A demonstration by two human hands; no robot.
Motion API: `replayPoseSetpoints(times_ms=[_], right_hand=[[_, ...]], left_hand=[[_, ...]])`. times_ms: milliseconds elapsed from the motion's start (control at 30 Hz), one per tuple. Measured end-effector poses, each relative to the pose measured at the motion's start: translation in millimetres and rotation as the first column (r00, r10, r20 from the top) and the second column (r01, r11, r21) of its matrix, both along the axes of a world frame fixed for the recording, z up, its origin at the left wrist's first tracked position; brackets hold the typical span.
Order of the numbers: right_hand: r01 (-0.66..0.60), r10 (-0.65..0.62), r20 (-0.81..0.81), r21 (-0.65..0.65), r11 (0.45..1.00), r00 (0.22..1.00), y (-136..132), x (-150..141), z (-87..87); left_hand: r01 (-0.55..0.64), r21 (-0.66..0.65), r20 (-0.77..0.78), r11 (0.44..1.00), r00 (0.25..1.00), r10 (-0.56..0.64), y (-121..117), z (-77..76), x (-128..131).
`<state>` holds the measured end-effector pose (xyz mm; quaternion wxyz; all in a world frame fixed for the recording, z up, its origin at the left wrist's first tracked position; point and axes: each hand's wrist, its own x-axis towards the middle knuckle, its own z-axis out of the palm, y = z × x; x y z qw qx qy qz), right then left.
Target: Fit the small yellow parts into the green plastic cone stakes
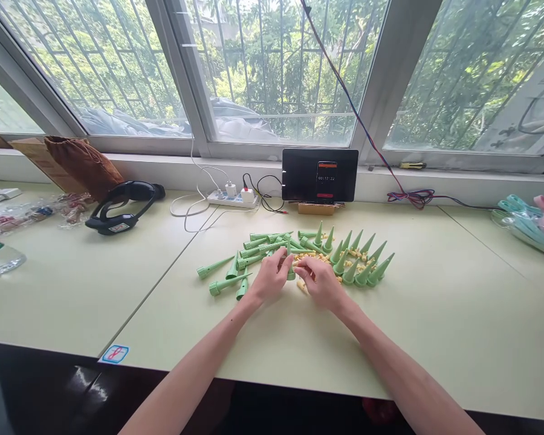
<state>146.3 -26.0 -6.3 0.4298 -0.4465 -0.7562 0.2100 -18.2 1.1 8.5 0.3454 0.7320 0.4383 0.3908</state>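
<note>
Two hands (272, 277) — one green spike (291, 274) held, one tablet (300, 176)

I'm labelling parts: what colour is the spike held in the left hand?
The spike is green, seen best in the head view.

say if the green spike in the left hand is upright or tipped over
Upright, or nearly so: the green spike has its narrow tip pointing up and its wide base down, held by the left hand.
</note>
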Motion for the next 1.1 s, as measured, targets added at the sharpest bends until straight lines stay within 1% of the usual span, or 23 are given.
replayPoseSetpoints(times_ms=[267, 433, 533, 667, 767, 933, 1100], right_hand=[[0.075, -0.075, 0.005, 0.005, 0.997, 0.997, -0.6, -0.3, 3.2], [0.119, -0.119, 0.02, -0.004, 0.993, 0.993, 0.2, -0.4, 2.2], [0.132, -0.132, 0.005, -0.018, 0.991, 0.991, -0.5, -0.9, 3.4], [0.096, -0.097, -0.045, -0.021, 0.995, 0.994, -1.8, -1.1, 4.6], [0.061, -0.061, -0.039, 0.019, 0.998, 0.997, -1.1, -0.4, 2.3], [0.033, -0.033, 0.0, 0.081, 0.996, 0.999, 2.3, 0.5, -2.8], [0.03, -0.032, 0.023, 0.092, 0.995, 0.999, 4.0, 0.8, -4.4]], left_hand=[[0.067, -0.013, 0.014, 0.998, 0.998, -0.067, -4.5, -1.0, 2.8], [0.065, 0.012, 0.01, 0.998, 0.998, -0.065, -6.1, -0.5, 4.6], [0.035, 0.018, 0.012, 0.999, 0.999, -0.036, -5.5, -0.5, 5.7], [-0.054, 0.02, 0.019, 0.998, 0.998, 0.054, -2.5, -0.4, 5.5], [-0.097, -0.008, 0.04, 0.995, 0.994, 0.097, 0.1, -0.2, 4.0], [-0.101, -0.045, 0.062, 0.994, 0.993, 0.104, 1.5, 1.6, 3.0], [-0.102, -0.056, 0.046, 0.993, 0.993, 0.105, 0.2, 2.5, 3.9]])
